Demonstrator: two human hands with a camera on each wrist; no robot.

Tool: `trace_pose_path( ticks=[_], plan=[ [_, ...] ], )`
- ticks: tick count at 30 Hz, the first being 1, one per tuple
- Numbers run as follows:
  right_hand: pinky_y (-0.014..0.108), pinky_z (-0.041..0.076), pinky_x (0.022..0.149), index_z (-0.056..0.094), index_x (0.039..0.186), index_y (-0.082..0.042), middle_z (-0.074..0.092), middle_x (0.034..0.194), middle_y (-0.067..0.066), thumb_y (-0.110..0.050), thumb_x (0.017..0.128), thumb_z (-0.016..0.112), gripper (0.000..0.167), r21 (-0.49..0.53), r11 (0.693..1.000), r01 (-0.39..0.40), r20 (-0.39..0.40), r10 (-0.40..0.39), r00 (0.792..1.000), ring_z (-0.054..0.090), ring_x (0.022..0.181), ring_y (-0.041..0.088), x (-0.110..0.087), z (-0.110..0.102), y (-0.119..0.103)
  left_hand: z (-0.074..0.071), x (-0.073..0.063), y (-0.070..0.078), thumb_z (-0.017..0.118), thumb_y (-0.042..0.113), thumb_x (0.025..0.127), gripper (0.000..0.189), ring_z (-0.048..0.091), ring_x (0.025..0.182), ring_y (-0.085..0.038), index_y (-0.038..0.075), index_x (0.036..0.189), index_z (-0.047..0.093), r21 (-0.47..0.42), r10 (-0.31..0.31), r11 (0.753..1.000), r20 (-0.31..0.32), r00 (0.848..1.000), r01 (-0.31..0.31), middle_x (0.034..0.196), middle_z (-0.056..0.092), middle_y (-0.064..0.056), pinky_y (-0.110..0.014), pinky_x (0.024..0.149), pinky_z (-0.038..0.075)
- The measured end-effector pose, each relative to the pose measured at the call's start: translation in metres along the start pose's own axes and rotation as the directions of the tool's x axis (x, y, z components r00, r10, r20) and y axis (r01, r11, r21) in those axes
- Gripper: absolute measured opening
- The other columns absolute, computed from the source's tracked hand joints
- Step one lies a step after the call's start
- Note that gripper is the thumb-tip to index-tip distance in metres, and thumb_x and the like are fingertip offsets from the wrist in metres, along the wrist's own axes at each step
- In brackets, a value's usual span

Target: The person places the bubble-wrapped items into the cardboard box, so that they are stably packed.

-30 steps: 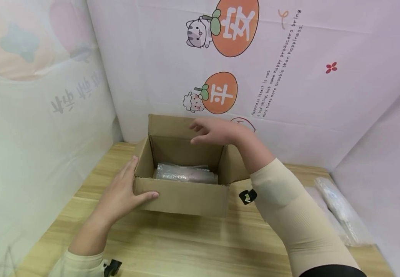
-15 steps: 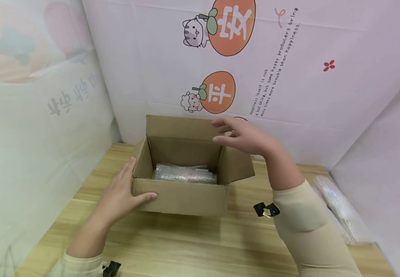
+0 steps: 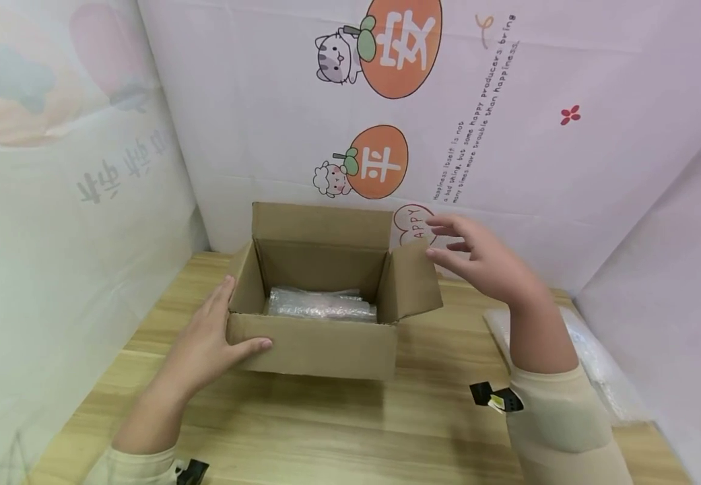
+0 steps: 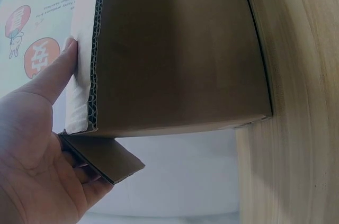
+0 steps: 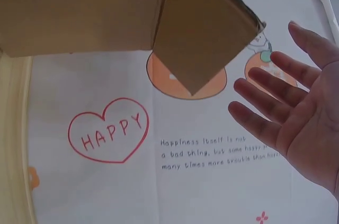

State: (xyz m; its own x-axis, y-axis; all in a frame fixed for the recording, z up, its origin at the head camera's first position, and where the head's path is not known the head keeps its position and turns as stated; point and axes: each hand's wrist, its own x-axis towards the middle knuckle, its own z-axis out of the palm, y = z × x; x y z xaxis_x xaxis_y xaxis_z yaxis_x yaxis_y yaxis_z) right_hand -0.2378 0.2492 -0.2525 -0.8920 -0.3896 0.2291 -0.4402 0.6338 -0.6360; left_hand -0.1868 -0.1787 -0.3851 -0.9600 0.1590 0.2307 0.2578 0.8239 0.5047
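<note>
An open cardboard box [image 3: 314, 347] stands on the table with its flaps spread outward. Inside it lies a bubble-wrapped package [image 3: 322, 305], its contents unclear. My left hand [image 3: 205, 343] holds the box at its near left corner. In the left wrist view, the thumb lies along the front flap and the fingers [image 4: 95, 189] curl behind the side flap [image 4: 108, 160]. Beside the right flap [image 3: 415, 279], my right hand [image 3: 483, 259] hovers with fingers spread and nothing in them. The right wrist view shows that palm [image 5: 310, 128] apart from the flap's edge.
More clear bubble-wrap packaging [image 3: 605, 367] lies at the table's right side, partly hidden by the right forearm. A printed white sheet [image 3: 495, 135] hangs behind the box, and white side walls [image 3: 83, 269] bound the wooden table [image 3: 326, 431].
My right hand has moved from above the box's far edge rightward, past the right flap. My left hand keeps its hold on the corner. The packaging at right is now partly covered by the forearm.
</note>
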Motion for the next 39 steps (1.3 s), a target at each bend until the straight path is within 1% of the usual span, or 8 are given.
trace_pose_path(
  ticks=[8, 16, 19, 23, 26, 29, 33, 39],
  plan=[
    [0.058, 0.046, 0.102, 0.038, 0.149, -0.024, 0.046, 0.147, 0.011, -0.035, 0.097, 0.062, 0.058, 0.022, 0.999, -0.046, -0.148, 0.049, 0.988, 0.051, 0.128, 0.042, -0.03, -0.004, 0.025, 0.004, -0.001, 0.0, 0.066, 0.078, 0.07, 0.128, 0.018, 0.149, -0.041, 0.014, 0.159, 0.0, 0.008, -0.005, 1.0, 0.009, 1.0, 0.004, 0.165, 0.009, -0.012, -0.064, 0.115, 0.023],
    [0.059, 0.044, 0.101, 0.033, 0.153, -0.025, 0.042, 0.152, 0.007, -0.033, 0.097, 0.061, 0.063, -0.031, 0.995, -0.096, -0.26, 0.084, 0.962, 0.049, 0.129, 0.04, -0.055, -0.013, 0.053, 0.004, 0.0, 0.002, 0.066, 0.078, 0.07, 0.128, 0.017, 0.149, -0.041, 0.014, 0.159, 0.0, 0.004, -0.014, 1.0, 0.015, 1.0, 0.014, 0.165, 0.008, -0.011, -0.064, 0.115, 0.023],
    [0.057, 0.043, 0.102, 0.03, 0.154, -0.025, 0.041, 0.152, 0.007, -0.034, 0.098, 0.061, 0.064, -0.062, 0.99, -0.125, -0.288, 0.102, 0.952, 0.047, 0.131, 0.038, -0.065, -0.018, 0.066, 0.004, 0.001, 0.003, 0.065, 0.078, 0.071, 0.128, 0.017, 0.149, -0.042, 0.015, 0.159, -0.001, 0.004, -0.016, 1.0, 0.018, 1.0, 0.016, 0.165, 0.007, -0.01, -0.065, 0.115, 0.023],
    [0.047, 0.045, 0.104, 0.028, 0.155, -0.027, 0.039, 0.154, 0.007, -0.037, 0.098, 0.059, 0.065, -0.09, 0.98, -0.176, -0.313, 0.14, 0.939, 0.045, 0.133, 0.035, -0.079, -0.025, 0.082, 0.004, 0.001, 0.004, 0.066, 0.078, 0.071, 0.128, 0.017, 0.149, -0.042, 0.016, 0.159, -0.002, -0.005, -0.018, 1.0, 0.017, 1.0, 0.018, 0.166, 0.006, -0.009, -0.065, 0.115, 0.023],
    [0.053, 0.043, 0.104, 0.026, 0.156, -0.025, 0.036, 0.156, 0.009, -0.039, 0.098, 0.058, 0.068, -0.094, 0.973, -0.212, -0.321, 0.172, 0.931, 0.043, 0.135, 0.038, -0.087, -0.03, 0.093, 0.004, 0.0, 0.004, 0.066, 0.077, 0.071, 0.128, 0.017, 0.149, -0.042, 0.015, 0.159, -0.002, -0.01, -0.02, 1.0, 0.011, 1.0, 0.02, 0.166, 0.006, -0.01, -0.066, 0.114, 0.023],
    [0.066, 0.038, 0.1, 0.021, 0.158, -0.022, 0.032, 0.158, 0.014, -0.041, 0.099, 0.056, 0.071, -0.089, 0.964, -0.25, -0.332, 0.208, 0.92, 0.04, 0.134, 0.046, -0.096, -0.036, 0.105, 0.004, 0.0, 0.005, 0.066, 0.077, 0.071, 0.128, 0.016, 0.148, -0.043, 0.016, 0.159, -0.003, -0.01, -0.025, 1.0, 0.011, 1.0, 0.025, 0.165, 0.006, -0.011, -0.066, 0.114, 0.023],
    [0.07, 0.034, 0.1, 0.016, 0.159, -0.017, 0.027, 0.159, 0.02, -0.042, 0.1, 0.053, 0.074, -0.104, 0.945, -0.309, -0.351, 0.256, 0.901, 0.036, 0.134, 0.052, -0.109, -0.043, 0.122, 0.003, 0.0, 0.005, 0.065, 0.077, 0.071, 0.128, 0.015, 0.148, -0.043, 0.016, 0.159, -0.004, -0.008, -0.03, 1.0, 0.017, 0.999, 0.03, 0.165, 0.006, -0.013, -0.067, 0.114, 0.022],
    [0.071, 0.031, 0.1, 0.013, 0.158, -0.01, 0.021, 0.16, 0.022, -0.041, 0.101, 0.051, 0.075, -0.123, 0.925, -0.361, -0.374, 0.293, 0.88, 0.031, 0.136, 0.054, -0.129, -0.047, 0.144, 0.003, -0.001, 0.007, 0.065, 0.077, 0.071, 0.127, 0.015, 0.149, -0.043, 0.016, 0.159, -0.004, -0.012, -0.036, 0.999, 0.022, 0.999, 0.036, 0.165, 0.006, -0.012, -0.067, 0.114, 0.022]
  ],
)
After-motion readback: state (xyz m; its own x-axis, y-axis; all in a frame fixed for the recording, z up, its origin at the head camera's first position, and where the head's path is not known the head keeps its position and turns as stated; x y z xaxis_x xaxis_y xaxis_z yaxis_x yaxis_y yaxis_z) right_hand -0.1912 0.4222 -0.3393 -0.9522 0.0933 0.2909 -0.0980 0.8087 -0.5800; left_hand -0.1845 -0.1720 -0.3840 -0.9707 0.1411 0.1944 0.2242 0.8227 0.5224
